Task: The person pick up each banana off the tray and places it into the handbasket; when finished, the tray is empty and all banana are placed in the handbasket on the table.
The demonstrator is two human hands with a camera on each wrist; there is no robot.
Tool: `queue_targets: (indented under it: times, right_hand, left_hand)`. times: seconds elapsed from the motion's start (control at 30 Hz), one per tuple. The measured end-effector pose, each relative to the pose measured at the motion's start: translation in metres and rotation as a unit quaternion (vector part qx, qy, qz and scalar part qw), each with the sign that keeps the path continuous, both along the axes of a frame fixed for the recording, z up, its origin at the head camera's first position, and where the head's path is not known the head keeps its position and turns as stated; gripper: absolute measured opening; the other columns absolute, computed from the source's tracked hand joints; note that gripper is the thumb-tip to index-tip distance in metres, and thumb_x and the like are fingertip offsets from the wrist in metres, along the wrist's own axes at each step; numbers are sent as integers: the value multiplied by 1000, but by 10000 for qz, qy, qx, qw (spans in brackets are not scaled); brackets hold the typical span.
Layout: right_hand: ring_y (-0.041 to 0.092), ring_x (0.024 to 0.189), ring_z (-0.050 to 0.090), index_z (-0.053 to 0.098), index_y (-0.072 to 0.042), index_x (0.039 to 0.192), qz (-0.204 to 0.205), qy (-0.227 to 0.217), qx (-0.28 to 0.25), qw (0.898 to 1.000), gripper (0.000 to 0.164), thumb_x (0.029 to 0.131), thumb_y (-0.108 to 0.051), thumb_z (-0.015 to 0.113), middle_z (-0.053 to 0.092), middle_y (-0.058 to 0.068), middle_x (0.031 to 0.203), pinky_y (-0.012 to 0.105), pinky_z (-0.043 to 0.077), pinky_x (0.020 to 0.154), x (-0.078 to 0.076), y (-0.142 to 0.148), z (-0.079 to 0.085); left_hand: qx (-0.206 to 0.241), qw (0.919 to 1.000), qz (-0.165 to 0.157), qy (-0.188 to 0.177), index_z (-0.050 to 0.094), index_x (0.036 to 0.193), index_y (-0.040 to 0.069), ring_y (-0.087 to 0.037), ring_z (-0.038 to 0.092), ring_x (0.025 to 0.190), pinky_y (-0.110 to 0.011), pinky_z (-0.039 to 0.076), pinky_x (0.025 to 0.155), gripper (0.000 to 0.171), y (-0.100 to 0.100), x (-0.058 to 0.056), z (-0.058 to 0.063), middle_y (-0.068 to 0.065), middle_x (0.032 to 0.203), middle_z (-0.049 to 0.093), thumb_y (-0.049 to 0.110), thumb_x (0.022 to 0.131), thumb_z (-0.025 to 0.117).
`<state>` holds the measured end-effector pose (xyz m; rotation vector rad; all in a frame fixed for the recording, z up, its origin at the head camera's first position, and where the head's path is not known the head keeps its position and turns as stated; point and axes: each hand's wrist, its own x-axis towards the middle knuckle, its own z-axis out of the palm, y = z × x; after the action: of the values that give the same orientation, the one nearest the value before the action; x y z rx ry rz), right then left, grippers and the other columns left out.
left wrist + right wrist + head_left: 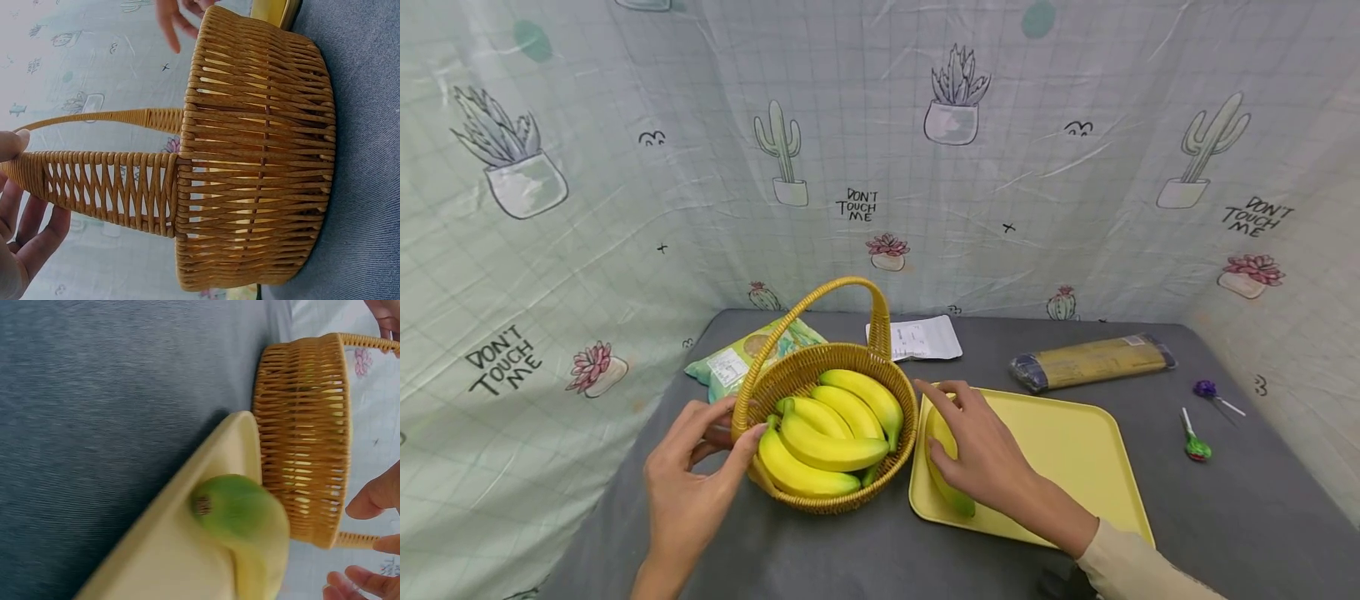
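A yellow woven basket (850,502) stands on the grey cloth with several bananas (833,447) in it. My left hand (694,479) pinches the left side of its upright handle (112,187) between thumb and fingers, as the left wrist view makes plain. To the basket's right, one banana (955,498) lies at the left end of a yellow tray (1071,454). Over this banana hovers my right hand (988,454), its fingers spread. In the right wrist view those fingers are apart from the banana (240,506), whose green tip faces the camera.
Behind the basket lie a green-yellow packet (728,371) and a white packet (927,338). A long wrapped yellow package (1093,364) is beyond the tray. Right of the tray are a purple lollipop (1206,389) and a green lollipop (1197,450). Patterned curtains enclose the table.
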<state>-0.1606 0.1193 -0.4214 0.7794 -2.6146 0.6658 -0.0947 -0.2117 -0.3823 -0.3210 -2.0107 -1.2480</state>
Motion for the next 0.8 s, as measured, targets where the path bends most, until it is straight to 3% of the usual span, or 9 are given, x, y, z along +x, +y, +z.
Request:
queue_targets:
  times: [0.23,0.43,0.8]
  right_hand:
    - [21,95,53,56,-15,154,-168,-84,159,9997,73,86,-12,83,58,9,129,36,50,72,5,7,-18]
    - [23,92,53,59,-12,150,-246,-113,288,9992,72,83,-16,85,56,9,127,37,51,72,10,6,-34]
    - [30,93,58,61,-10,147,-462,-131,615,9969,71,78,-10,78,56,13,128,35,49,63,7,19,-44]
  left_hand:
    - [-1,9997,34,-232,78,122,8,-15,68,76,-19,61,74,44,-1,0,0,-6,93,63,-10,83,88]
    - [1,9997,22,-236,77,123,4,-15,68,76,-20,62,74,44,0,1,1,-6,92,62,-10,83,87]
    - [-4,9996,27,-293,78,123,9,-15,69,76,-20,61,75,43,-1,2,2,-5,93,63,-8,84,87]
